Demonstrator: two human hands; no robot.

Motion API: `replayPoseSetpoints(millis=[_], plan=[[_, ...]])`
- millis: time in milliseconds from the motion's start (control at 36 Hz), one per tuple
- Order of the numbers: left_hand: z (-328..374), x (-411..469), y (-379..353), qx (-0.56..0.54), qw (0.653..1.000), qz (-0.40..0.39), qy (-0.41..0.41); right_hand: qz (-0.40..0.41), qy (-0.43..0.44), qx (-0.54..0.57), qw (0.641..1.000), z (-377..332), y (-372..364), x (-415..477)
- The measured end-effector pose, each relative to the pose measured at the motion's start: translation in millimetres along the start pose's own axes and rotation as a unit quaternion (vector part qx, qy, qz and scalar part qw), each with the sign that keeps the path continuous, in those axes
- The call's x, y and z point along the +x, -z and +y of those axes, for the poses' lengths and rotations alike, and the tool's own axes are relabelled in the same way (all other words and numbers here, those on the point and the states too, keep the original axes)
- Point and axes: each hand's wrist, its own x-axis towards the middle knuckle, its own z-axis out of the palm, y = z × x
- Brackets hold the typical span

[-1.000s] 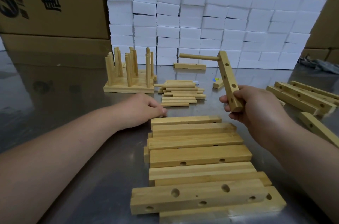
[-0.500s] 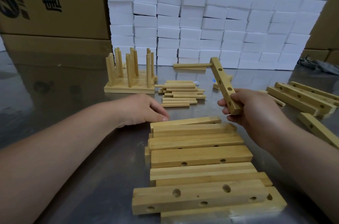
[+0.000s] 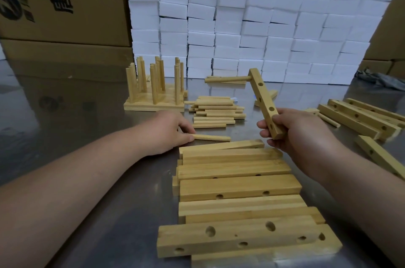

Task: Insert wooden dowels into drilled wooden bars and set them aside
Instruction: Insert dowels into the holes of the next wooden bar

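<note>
Across the grey steel table (image 3: 65, 136) in front of you, most of the job looks still to do. The flat stack of pale drilled wooden bars (image 3: 238, 186) nearest you shows open holes and no dowels. To your right lies a smaller group of drilled wooden bars (image 3: 359, 116), well apart from the stack; you cannot tell from here whether they are fitted. At the far left stands a wooden assembly with upright dowels (image 3: 153, 90), which appears finished. Just beside it, a loose heap of round wooden dowels (image 3: 214, 112) waits between your hands.

Your right hand (image 3: 300, 131) grips the lower end of a tilted drilled bar (image 3: 263, 101), raised above the table. One fitted dowel (image 3: 228, 79) sticks out sideways from its top hole, and the holes below it are empty. Your left hand (image 3: 168, 134) rests on the table with its fingertips closed on the near end of a single loose dowel (image 3: 211, 137), probably the next to go in.

Behind everything rise brown printed cardboard boxes (image 3: 54, 4) and a wall of white foam blocks (image 3: 263, 26). Nothing blocks the path between dowel and bar.
</note>
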Motion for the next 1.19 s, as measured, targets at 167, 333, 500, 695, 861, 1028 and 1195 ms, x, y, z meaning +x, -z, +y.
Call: replayPoseSetpoints(millis=[167, 333, 500, 695, 861, 1028, 1195], plan=[[10.5, -2.4, 7.0, -0.186, 0.972, 0.144, 0.0, -0.038, 0.025, 0.023, 0.999, -3.1, 0.4, -6.2], [30.6, -12.5, 5.0, -0.213, 0.958, 0.18, -0.064, -0.106, 0.044, 0.072, 0.991, -5.4, -4.0, -14.1], [36.8, -18.2, 6.1, -0.204, 0.958, 0.185, -0.075, -0.147, 0.073, 0.064, 0.984, -8.2, -2.0, -17.7], [42.7, -24.5, 7.9, -0.202, 0.952, 0.204, -0.104, -0.171, 0.093, 0.052, 0.979, -7.6, -1.7, -19.6], [41.4, -25.2, 9.2, -0.171, 0.95, 0.229, -0.128, -0.18, 0.122, -0.01, 0.976, -9.7, 3.1, -22.0], [43.1, -24.6, 11.6, -0.103, 0.947, 0.267, -0.144, -0.174, 0.141, -0.052, 0.973, -11.3, 4.0, -23.7], [46.4, -26.7, 14.2, -0.04, 0.942, 0.283, -0.176, -0.182, 0.158, -0.08, 0.967, -10.0, 3.9, -26.6]])
